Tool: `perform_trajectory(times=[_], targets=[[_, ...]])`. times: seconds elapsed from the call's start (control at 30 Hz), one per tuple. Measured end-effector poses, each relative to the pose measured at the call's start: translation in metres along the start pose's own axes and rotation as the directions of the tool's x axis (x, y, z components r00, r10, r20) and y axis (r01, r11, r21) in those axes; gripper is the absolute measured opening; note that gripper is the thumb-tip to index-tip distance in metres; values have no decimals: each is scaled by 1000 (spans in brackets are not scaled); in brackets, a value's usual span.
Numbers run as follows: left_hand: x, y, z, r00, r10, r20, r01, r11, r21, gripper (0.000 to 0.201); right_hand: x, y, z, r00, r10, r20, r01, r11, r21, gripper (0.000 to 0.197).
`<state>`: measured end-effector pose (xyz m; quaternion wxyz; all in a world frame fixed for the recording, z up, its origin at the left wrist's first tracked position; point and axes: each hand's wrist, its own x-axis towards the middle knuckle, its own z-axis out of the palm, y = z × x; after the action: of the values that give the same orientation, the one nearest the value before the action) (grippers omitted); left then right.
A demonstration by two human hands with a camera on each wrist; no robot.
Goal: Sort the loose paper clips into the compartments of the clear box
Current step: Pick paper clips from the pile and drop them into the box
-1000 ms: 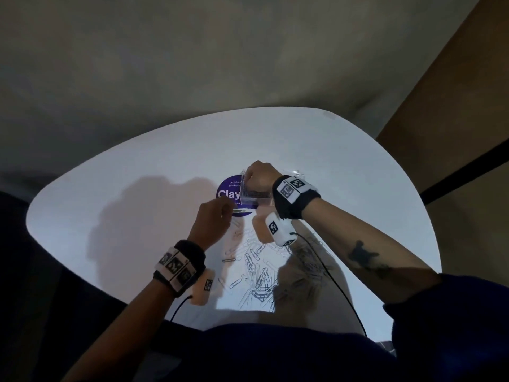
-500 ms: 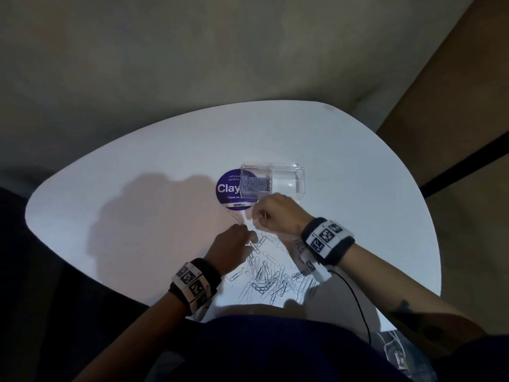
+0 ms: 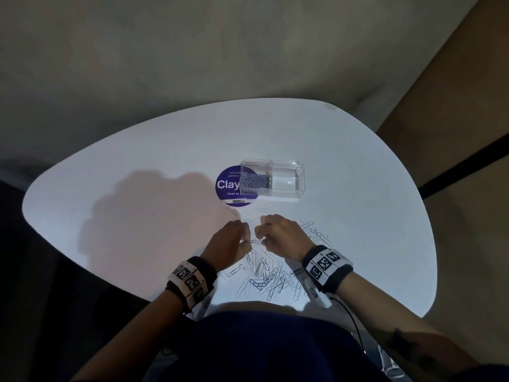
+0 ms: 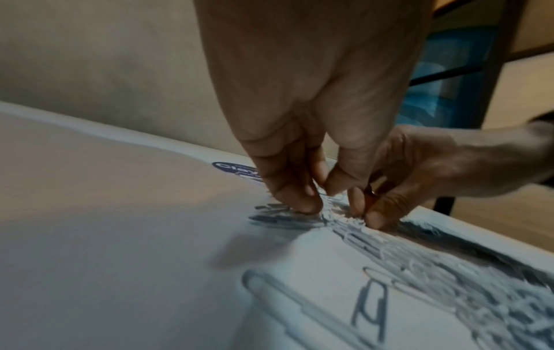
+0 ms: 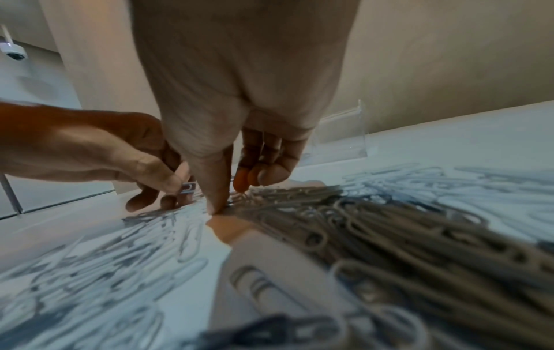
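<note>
Right hand had come back from the clear box to the loose clips, so we read the last drop-off as done and a new pick starting. Left hand had shifted in toward the same spot; both now sat at the far edge of the pile on the tabletop, fingertips nearly meeting. Left grip: thumb and fingers curled, pinching a small clip, clear in the right wrist view. Right grip: thumb tip pressed down into the pile, other fingers curled above it; we couldn't tell whether it actually had a clip. Box stood beyond the hands, partly over a purple sticker. Its left compartment held a batch of small dark clips, the right compartment looked empty. Most of the clips, mixed large and small, were still loose near the tabletop's front edge, so we judged the sort early-stage, with the large ones untouched.
</note>
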<state>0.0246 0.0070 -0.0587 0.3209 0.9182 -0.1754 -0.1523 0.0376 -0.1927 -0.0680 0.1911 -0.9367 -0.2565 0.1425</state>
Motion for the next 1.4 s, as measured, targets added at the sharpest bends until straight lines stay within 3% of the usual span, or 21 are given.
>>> perform_trajectory(times=[0.1, 0.2, 0.47, 0.57, 0.67, 0.83, 0.93, 1.03, 1.13, 1.23, 1.4], targets=[[1, 2, -7, 995, -72, -71, 68, 996, -58, 20, -1, 0, -1, 1000, 22, 7, -22, 1000, 10, 2], [0, -3, -6, 986, -133, -106, 121, 986, -114, 15, -2, 0, -1, 1000, 13, 17, -14, 1000, 13, 9], [-5, 2, -12, 952, -306, 21, 289, 872, -394, 15, -14, 6, -2, 998, 63, -2, -63, 995, 72, 10], [-8, 8, -17, 950, -306, 65, 286, 766, -576, 19, -22, 5, -8, 991, 121, -54, -110, 980, 167, 13], [-9, 11, -15, 951, -297, 92, 289, 735, -614, 22, -27, 4, -17, 978, 191, -85, -175, 971, 165, 18], [-3, 5, -6, 958, -271, 97, 287, 873, -394, 30, -28, 9, -21, 943, 302, -140, -283, 949, 138, 10], [-4, 3, -4, 956, -262, 135, 295, 843, -450, 9, -27, 4, -15, 974, 193, -119, -178, 976, 122, 14], [-5, 2, -5, 950, -281, 137, 312, 829, -463, 17, -28, 0, -7, 986, 89, -141, -79, 994, 78, 13], [-6, 3, -4, 982, -179, 66, 191, 928, -320, 15, -23, 2, 0, 966, 156, -205, -151, 988, 43, 16], [-9, -2, -1, 996, -62, 57, 66, 996, -58, 7, -20, 7, -1, 936, 228, -267, -214, 974, 81, 11], [-10, -13, 2, 993, 82, 90, -96, 981, 171, 21, -28, 10, -2, 992, 18, -127, -8, 997, 83, 13]])
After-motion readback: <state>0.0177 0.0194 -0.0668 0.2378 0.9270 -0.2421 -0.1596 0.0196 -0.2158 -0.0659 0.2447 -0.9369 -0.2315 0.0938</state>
